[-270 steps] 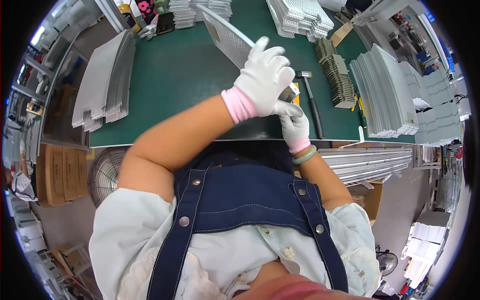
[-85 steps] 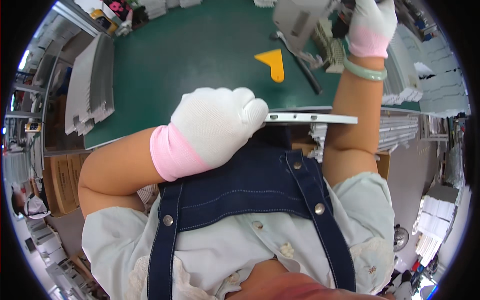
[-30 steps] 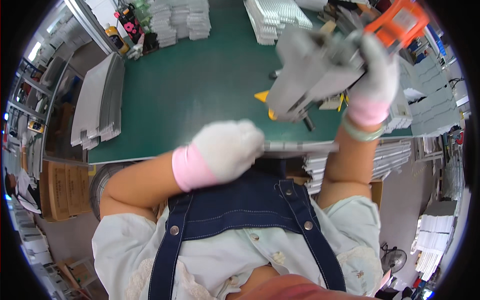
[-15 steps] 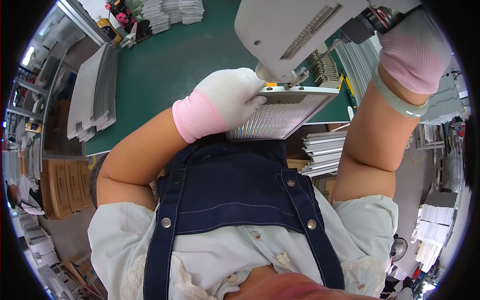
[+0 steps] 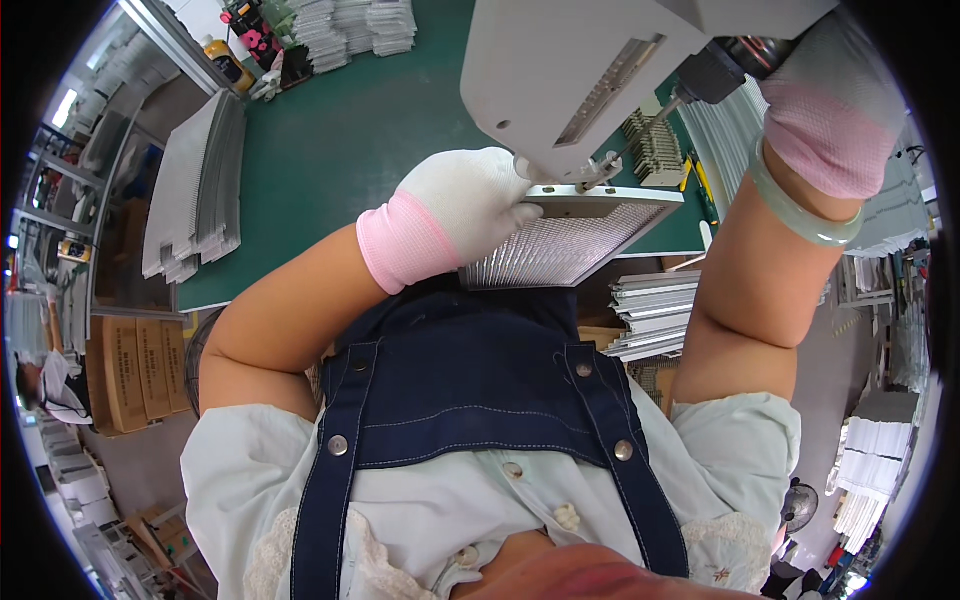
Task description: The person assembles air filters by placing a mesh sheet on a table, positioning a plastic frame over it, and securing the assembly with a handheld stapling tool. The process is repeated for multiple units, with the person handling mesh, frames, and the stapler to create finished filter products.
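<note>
A flat, metal-framed mesh panel (image 5: 560,245) is tilted up at the near edge of the table, in front of my apron. My left hand (image 5: 475,200), in a white glove with a pink cuff, is closed on its upper left corner. The panel's upper rim has small dark slots. Up at the right, my gloved right hand (image 5: 835,110) is wrapped round the rear of a power drill (image 5: 715,72) with a black chuck. Its long thin shaft slants down left toward the panel's rim. A pale grey housing (image 5: 560,85) with a slot hides part of that area.
A green table (image 5: 330,150) bears a stack of mesh sheets (image 5: 195,190) at left and more piles at the back. Right of the panel are a row of small metal parts (image 5: 657,150) and yellow-handled tools (image 5: 700,185). Below lies a stack of metal frames (image 5: 655,310).
My left hand and the panel have shifted slightly nearer to me and right. The whole view has shifted a little too. Both hands keep their hold.
</note>
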The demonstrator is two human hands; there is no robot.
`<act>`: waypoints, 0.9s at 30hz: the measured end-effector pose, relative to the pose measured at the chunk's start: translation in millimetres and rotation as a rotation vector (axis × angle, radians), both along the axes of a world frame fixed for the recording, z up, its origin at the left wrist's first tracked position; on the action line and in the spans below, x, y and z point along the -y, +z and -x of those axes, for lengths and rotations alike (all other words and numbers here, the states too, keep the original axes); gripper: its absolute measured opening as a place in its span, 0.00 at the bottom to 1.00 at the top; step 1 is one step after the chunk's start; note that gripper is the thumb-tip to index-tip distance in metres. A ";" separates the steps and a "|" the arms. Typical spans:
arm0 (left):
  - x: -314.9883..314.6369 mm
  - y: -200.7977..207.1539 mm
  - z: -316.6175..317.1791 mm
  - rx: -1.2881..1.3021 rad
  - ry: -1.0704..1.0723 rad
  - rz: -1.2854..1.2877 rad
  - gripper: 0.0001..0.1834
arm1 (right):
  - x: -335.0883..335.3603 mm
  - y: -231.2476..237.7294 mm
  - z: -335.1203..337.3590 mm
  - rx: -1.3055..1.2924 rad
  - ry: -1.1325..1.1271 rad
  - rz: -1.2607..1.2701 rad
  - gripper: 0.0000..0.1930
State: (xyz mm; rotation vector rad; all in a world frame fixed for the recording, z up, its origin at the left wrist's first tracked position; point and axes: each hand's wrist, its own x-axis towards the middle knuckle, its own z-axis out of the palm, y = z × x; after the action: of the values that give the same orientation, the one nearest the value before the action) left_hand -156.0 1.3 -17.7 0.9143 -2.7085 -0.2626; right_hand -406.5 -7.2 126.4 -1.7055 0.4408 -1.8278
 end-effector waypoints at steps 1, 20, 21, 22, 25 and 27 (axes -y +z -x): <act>0.6 1.9 0.5 0.045 0.009 -0.015 0.15 | -3.5 -2.7 -7.8 0.003 0.038 -0.008 0.14; 20.3 -16.7 3.5 -0.236 -0.084 0.004 0.15 | 47.6 -40.7 -46.5 0.008 0.408 -0.166 0.14; 21.7 -16.0 4.5 -0.212 -0.093 -0.007 0.14 | 46.2 -39.5 -44.7 0.017 0.436 -0.159 0.14; 23.2 -15.4 5.8 -0.188 -0.104 -0.019 0.14 | 45.2 -38.7 -42.5 0.025 0.462 -0.153 0.14; 23.4 -17.8 0.6 -0.213 -0.086 -0.029 0.13 | 50.5 -44.6 -49.6 0.059 0.547 -0.073 0.15; 24.8 -20.5 -0.4 -0.152 -0.061 0.026 0.13 | 47.0 -45.3 -51.0 0.076 0.496 -0.044 0.16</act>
State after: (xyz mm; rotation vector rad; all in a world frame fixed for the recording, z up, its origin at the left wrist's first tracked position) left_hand -155.6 -23.5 -38.2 0.7721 -2.5969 -0.2956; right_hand -355.5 -54.2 81.0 -1.5382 0.0174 -1.4989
